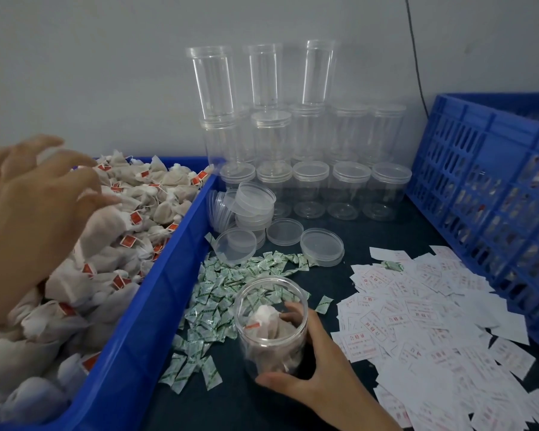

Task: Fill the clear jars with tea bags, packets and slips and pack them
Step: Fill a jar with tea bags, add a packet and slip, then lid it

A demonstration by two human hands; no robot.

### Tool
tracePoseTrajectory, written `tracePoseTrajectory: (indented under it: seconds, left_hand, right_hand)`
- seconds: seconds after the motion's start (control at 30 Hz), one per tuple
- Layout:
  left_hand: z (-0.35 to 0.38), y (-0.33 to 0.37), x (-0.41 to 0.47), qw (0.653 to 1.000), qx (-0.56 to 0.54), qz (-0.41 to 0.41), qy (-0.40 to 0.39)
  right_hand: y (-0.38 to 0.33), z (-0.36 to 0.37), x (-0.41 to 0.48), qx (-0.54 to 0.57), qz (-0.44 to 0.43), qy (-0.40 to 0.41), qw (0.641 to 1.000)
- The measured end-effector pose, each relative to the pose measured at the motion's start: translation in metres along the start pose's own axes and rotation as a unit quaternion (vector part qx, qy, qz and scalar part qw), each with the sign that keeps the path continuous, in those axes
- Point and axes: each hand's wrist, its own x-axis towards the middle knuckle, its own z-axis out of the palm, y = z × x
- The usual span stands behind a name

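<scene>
My right hand (pixel 318 374) grips an open clear jar (pixel 271 325) that stands on the dark table, thumb in front and fingers behind it. Inside the jar lie a few tea bags with red tags. My left hand (pixel 28 206) hovers over the blue bin (pixel 156 306) heaped with tea bags (pixel 112 231), its fingers curled round what looks like a white tea bag, though blur hides the grip. Green-and-white packets (pixel 218 293) are strewn left of the jar. White slips with red print (pixel 433 331) lie in a heap to its right.
Empty clear jars (pixel 296 150) stand stacked against the wall at the back, some lidded. Loose clear lids (pixel 255 213) lie in front of them. A blue slatted crate (pixel 486 188) holding filled jars stands at the right edge.
</scene>
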Motion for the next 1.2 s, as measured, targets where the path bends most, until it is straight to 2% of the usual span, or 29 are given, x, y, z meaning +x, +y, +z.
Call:
tracePoseTrajectory:
  seconds: [0.07,0.17,0.2,0.33,0.43,0.5,0.57,0.67,0.73,0.77,0.83,0.93,1.0,1.07,1.13,1.2]
  left_hand:
    - [0.001,-0.01,0.011,0.993,-0.118,-0.011,0.008]
    - [-0.047,0.063,-0.005,0.952,-0.299,-0.065,0.03]
    - [-0.061,0.087,-0.007,0.934,-0.353,-0.062,0.016]
    - [-0.065,0.152,-0.025,0.861,-0.495,-0.07,-0.097]
    - [-0.054,0.175,-0.03,0.841,-0.504,-0.037,-0.193]
    - [-0.048,0.183,-0.034,0.846,-0.478,-0.008,-0.238]
    - [-0.042,0.185,-0.039,0.868,-0.439,0.016,-0.23]
    - [-0.037,0.192,-0.053,0.872,-0.424,0.025,-0.244]
    - [-0.03,0.202,-0.065,0.872,-0.418,0.04,-0.25]
    - [-0.025,0.208,-0.071,0.88,-0.41,0.053,-0.236]
    - [-0.015,0.219,-0.081,0.899,-0.391,0.058,-0.187]
    - [-0.007,0.228,-0.091,0.913,-0.388,0.028,-0.122]
    - [-0.006,0.23,-0.093,0.914,-0.392,0.017,-0.104]
    - [-0.005,0.23,-0.094,0.915,-0.39,0.028,-0.099]
    - [-0.005,0.228,-0.093,0.913,-0.392,0.043,-0.103]
    - [-0.006,0.225,-0.093,0.907,-0.403,0.05,-0.108]
  right_hand:
    - [0.0,0.0,0.0,0.001,0.001,-0.001,1.0]
    - [0.0,0.001,0.0,0.001,0.0,0.001,1.0]
    - [0.0,0.001,0.0,0.002,-0.002,0.002,1.0]
    - [0.0,0.001,0.0,0.003,-0.003,0.003,1.0]
    - [0.0,0.002,-0.001,0.0,-0.001,0.002,1.0]
    - [0.0,0.001,-0.001,-0.006,-0.004,0.003,1.0]
    - [-0.002,0.0,0.0,-0.002,-0.004,-0.008,1.0]
    - [-0.007,-0.004,0.002,0.037,0.011,-0.094,0.995]
    - [-0.012,-0.015,0.002,-0.005,0.029,-0.163,0.986]
    - [-0.014,-0.023,0.002,-0.055,0.03,-0.173,0.983]
    - [-0.018,-0.038,0.007,-0.121,0.006,-0.115,0.986]
    - [-0.018,-0.056,0.019,-0.206,-0.027,0.061,0.976]
    - [-0.012,-0.06,0.029,-0.316,0.003,0.076,0.946]
    - [0.0,-0.059,0.033,-0.402,0.033,0.04,0.914]
    - [0.009,-0.053,0.034,-0.425,0.027,0.034,0.904]
    - [0.013,-0.048,0.033,-0.397,-0.005,0.074,0.915]
